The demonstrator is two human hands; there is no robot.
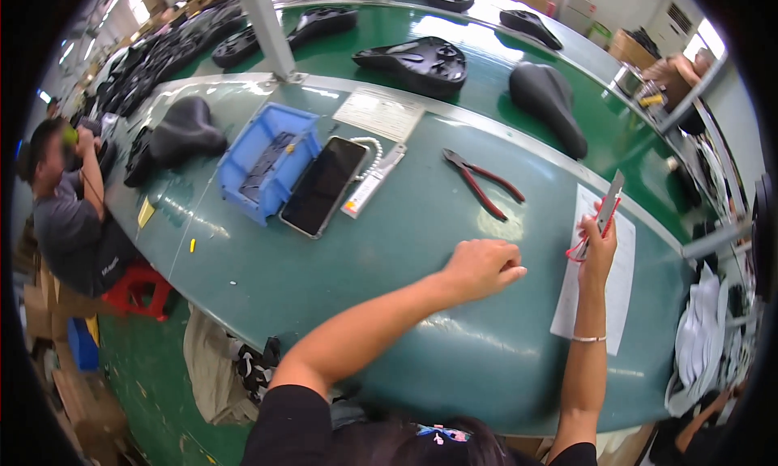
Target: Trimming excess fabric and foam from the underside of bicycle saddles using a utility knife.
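My right hand (598, 249) is raised above a white paper sheet (622, 304) at the right, its fingers wrapped round a utility knife (611, 207). The grey blade points away from me, and a thin red loop or cord shows beside the fingers. My left hand (484, 269) is over the middle of the green table, its fingers curled in; nothing shows in them, though the palm side is hidden. Beyond it lie red-handled pliers (485, 182), apart from both hands, with their jaws toward the far left.
Left of the pliers are a black phone (324, 187), a white strip-shaped packet (373, 182) and a blue bin (235, 170) holding dark pieces. Black bicycle saddles (547, 101) stand on the green conveyor behind. A metal post (267, 28) rises at the far edge. Another person (69, 198) sits at the left.
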